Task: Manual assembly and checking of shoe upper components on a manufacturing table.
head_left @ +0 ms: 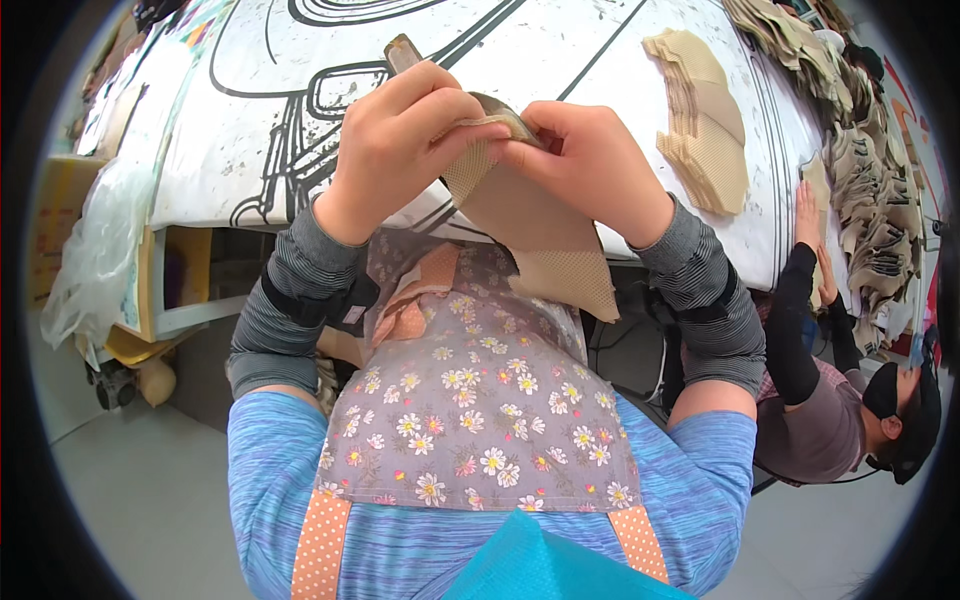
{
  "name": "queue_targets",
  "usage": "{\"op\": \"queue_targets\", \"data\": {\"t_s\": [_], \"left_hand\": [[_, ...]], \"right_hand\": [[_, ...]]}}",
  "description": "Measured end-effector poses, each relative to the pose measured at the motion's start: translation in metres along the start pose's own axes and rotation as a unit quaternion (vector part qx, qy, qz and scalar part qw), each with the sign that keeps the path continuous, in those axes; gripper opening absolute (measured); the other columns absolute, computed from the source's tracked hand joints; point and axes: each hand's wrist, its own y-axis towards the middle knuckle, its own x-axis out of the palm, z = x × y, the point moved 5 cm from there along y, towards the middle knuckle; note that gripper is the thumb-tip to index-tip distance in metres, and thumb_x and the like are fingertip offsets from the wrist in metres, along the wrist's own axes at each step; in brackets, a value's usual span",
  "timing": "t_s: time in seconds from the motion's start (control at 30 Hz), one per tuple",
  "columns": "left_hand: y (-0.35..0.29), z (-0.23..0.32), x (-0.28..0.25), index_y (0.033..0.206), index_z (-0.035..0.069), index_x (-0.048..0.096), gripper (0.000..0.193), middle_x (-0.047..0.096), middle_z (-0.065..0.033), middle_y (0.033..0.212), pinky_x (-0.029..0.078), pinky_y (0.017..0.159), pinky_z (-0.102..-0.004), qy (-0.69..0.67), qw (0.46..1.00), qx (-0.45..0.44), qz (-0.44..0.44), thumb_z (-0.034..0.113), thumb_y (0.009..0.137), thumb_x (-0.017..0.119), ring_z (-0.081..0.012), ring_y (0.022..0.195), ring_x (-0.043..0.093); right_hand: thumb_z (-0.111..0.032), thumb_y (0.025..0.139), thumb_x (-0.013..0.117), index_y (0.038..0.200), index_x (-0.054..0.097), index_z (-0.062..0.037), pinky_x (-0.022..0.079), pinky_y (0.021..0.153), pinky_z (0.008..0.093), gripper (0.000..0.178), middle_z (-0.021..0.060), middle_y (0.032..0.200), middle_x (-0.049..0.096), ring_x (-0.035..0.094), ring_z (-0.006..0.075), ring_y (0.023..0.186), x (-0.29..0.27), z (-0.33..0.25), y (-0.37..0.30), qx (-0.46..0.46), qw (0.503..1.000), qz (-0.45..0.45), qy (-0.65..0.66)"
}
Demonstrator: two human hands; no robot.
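Observation:
Both hands pinch the upper edge of a tan fabric piece [530, 215], held over the near table edge. It is part smooth, part mesh-textured, and its lower end hangs in front of my apron. My left hand [395, 140] is closed on the edge at the left, the thumb pointing right along a folded rim. Closed on the same edge, my right hand [590, 160] has its thumb and finger close to the left thumb. Behind my left knuckles, a flat brownish strip [402, 52] sticks out; whether I hold it or it lies on the table cannot be told.
The white table cover [570, 60] has black line drawings and dark specks. A stack of tan fabric pieces [705, 125] lies to the right. Beyond are rows of similar pieces [875, 200] and a co-worker's hands [815, 240]. Clear plastic sheeting [110, 240] hangs at the left.

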Motion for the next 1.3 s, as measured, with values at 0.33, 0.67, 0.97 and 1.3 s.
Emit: {"op": "queue_targets", "data": {"t_s": [0.33, 0.67, 0.97, 1.3], "left_hand": [[-0.003, -0.003, -0.014, 0.082, 0.004, 0.066, 0.022, 0.055, -0.0005, 0.078, 0.037, 0.051, -0.0216, -0.008, 0.995, -0.1, -0.007, 0.011, 0.074, 0.085, -0.0078, 0.06, 0.046], [-0.006, -0.017, -0.014, 0.08, 0.004, 0.064, 0.022, 0.052, 0.0008, 0.075, 0.037, 0.054, -0.0222, -0.088, 0.974, -0.21, -0.018, 0.015, 0.077, 0.083, -0.0067, 0.062, 0.044], [-0.005, -0.026, -0.012, 0.088, 0.004, 0.061, 0.018, 0.063, -0.0008, 0.085, 0.045, 0.079, -0.0264, -0.162, 0.945, -0.269, -0.09, 0.008, 0.082, 0.078, -0.0106, 0.085, 0.055], [0.01, -0.048, -0.027, 0.097, 0.006, 0.063, 0.022, 0.068, 0.0, 0.094, 0.044, 0.081, -0.0272, -0.012, 0.978, -0.208, -0.012, 0.01, 0.081, 0.078, -0.0137, 0.086, 0.057]], "right_hand": [[-0.033, 0.094, 0.061, 0.084, 0.068, -0.0042, 0.047, 0.057, 0.0387, 0.032, 0.0155, 0.066, 0.06, 0.059, 0.0317, 0.059, 0.006, 0.005, 0.001, -0.001, 1.0, -0.001, 0.022], [-0.033, 0.094, 0.062, 0.09, 0.071, -0.0062, 0.047, 0.056, 0.0374, 0.029, 0.0144, 0.065, 0.061, 0.059, 0.0305, 0.058, 0.004, -0.001, -0.001, -0.016, 1.0, 0.007, 0.022], [-0.033, 0.093, 0.063, 0.081, 0.068, -0.007, 0.047, 0.055, 0.0389, 0.029, 0.0142, 0.063, 0.058, 0.059, 0.033, 0.059, 0.006, -0.008, -0.003, -0.106, 0.994, 0.023, -0.027], [-0.025, 0.096, 0.065, 0.106, 0.067, 0.0036, 0.046, 0.06, 0.0235, 0.03, -0.0027, 0.08, 0.063, 0.053, 0.0044, 0.067, 0.038, 0.068, -0.002, 0.077, 0.974, -0.177, 0.122]]}}
